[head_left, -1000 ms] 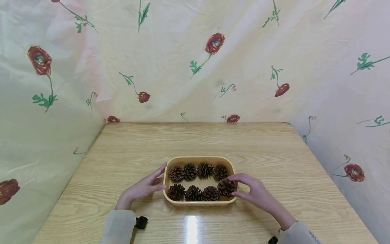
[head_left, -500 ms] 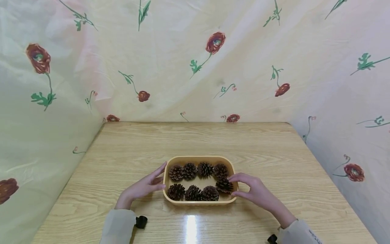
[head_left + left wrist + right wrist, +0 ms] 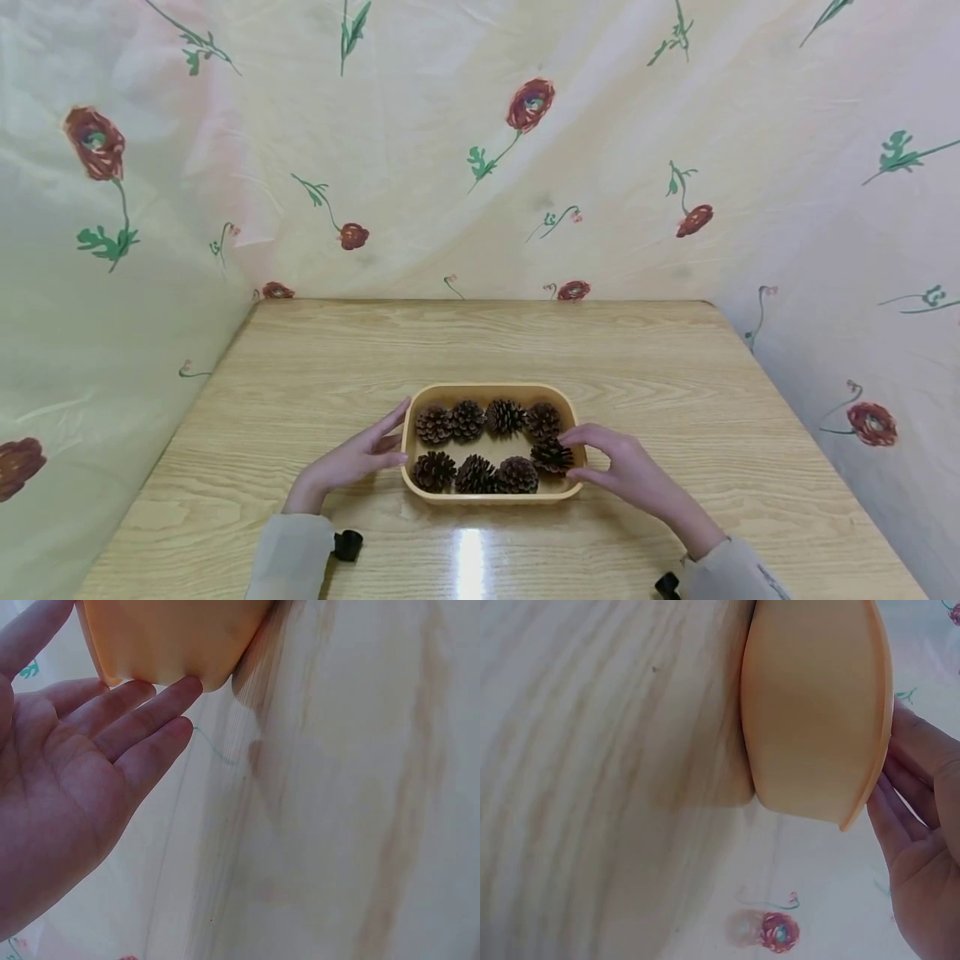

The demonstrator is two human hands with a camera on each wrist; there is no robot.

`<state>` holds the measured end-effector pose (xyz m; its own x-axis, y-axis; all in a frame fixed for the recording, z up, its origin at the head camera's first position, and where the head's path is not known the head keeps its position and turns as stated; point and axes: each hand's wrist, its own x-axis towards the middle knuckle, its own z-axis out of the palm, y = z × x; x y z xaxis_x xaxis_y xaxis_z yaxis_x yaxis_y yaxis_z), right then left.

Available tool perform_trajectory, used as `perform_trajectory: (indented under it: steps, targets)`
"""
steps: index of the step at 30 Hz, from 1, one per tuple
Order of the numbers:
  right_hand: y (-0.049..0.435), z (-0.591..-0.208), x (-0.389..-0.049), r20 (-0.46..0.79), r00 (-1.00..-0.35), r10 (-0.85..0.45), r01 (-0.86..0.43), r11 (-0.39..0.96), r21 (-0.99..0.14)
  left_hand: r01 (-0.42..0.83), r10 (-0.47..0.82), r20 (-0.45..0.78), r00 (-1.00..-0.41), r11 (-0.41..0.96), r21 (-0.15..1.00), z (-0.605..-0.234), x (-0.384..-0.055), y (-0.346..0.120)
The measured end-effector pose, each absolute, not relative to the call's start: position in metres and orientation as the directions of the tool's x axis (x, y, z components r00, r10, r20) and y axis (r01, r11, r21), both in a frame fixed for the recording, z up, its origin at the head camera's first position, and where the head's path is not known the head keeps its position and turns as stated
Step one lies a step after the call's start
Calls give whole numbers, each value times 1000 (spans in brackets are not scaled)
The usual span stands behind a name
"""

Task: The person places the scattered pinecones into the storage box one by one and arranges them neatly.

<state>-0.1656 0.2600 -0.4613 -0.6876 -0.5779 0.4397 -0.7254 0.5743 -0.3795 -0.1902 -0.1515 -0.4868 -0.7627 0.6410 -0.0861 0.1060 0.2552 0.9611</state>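
An oblong yellow-orange plastic tray (image 3: 495, 500) sits on the wooden table, with several brown pine cones in two rows inside. My left hand (image 3: 348, 467) rests its extended fingers against the tray's left end; in the left wrist view the fingertips (image 3: 191, 684) lie on the outer wall. At the opposite end my right hand (image 3: 626, 471) reaches over the rim, thumb and fingers apart in a loose curve. Its fingertips are right beside the pine cone (image 3: 552, 457) at the right end, which lies low in the tray. The right wrist view shows the tray's outside wall (image 3: 817, 705), which hides the cones.
The wooden table (image 3: 480, 342) runs back to a flower-printed cloth (image 3: 420, 150) that hangs behind and along both sides. Each sleeve has a small black device near the wrist. A bright light reflection lies on the table in front of the tray.
The pine cone at the right end has left my right fingers' hold, turned over and settled lower and slightly left in the tray. My left hand stays in place.
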Motion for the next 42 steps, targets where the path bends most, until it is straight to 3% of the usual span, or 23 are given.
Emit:
perform_trajectory:
  steps: [9, 26, 42]
  targets:
    - [244, -455, -170, 357, -680, -641, -733, 598, -324, 102, 638, -88, -765, 255, 962, -487, -189, -151]
    - [250, -451, -169, 288, -703, -651, -704, 579, -410, 114, 648, -86, -756, 261, 959, -485, -191, -150]
    - [251, -451, -168, 334, -665, -668, -742, 542, -394, 131, 622, -73, -780, 276, 952, -480, -189, -149]
